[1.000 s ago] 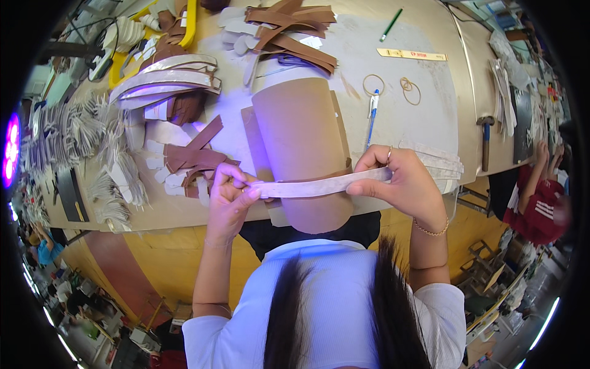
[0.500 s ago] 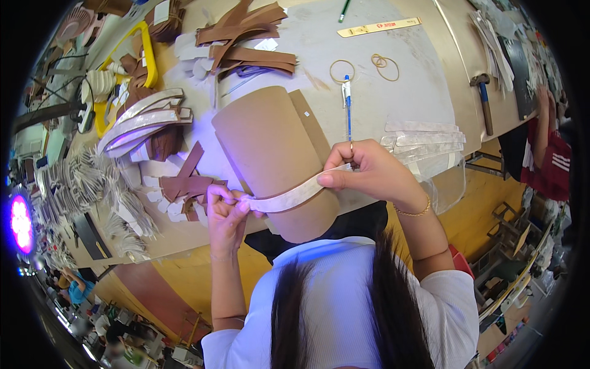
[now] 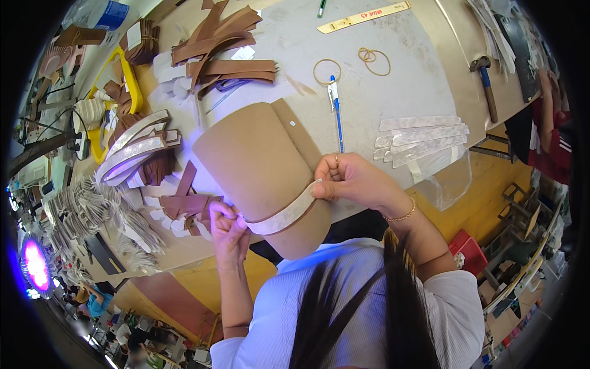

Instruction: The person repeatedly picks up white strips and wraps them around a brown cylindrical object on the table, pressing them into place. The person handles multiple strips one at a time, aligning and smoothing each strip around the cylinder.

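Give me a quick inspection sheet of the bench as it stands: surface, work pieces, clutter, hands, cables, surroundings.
Surface: pale worktable, crowded on its left side.
Job's things: pale strip stretched across a rounded brown form.
Clutter: brown strap pieces, blue pen, rubber bands, ruler, hammer, stacked pale strips.
Hands: left hand and right hand each pinch a strip end.
Cables: dark cable at far left.
Surroundings: another person's arm at right.
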Tool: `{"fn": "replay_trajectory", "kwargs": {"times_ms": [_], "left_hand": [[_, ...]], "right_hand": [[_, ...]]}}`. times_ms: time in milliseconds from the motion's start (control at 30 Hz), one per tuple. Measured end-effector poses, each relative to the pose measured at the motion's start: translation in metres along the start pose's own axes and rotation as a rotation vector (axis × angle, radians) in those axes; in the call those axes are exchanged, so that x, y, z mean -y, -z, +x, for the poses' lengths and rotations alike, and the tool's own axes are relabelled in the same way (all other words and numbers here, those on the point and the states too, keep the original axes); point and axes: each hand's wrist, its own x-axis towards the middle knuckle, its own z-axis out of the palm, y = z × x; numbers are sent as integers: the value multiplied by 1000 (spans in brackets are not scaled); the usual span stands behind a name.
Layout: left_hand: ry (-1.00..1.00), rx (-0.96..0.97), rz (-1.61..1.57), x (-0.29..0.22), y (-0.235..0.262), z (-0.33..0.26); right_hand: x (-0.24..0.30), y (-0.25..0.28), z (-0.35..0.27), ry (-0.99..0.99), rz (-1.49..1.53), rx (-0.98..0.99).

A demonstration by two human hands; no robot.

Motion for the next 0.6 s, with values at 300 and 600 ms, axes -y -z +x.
{"fn": "replay_trajectory", "kwargs": {"times_ms": [300,600], "left_hand": [[-4,-10,11,1,-2,-1],[35,-31,-67,3,2,-6]], "right_hand": [[-4,4,4,-27,36,35],[-6,2,-10,395,44,-462]]}}
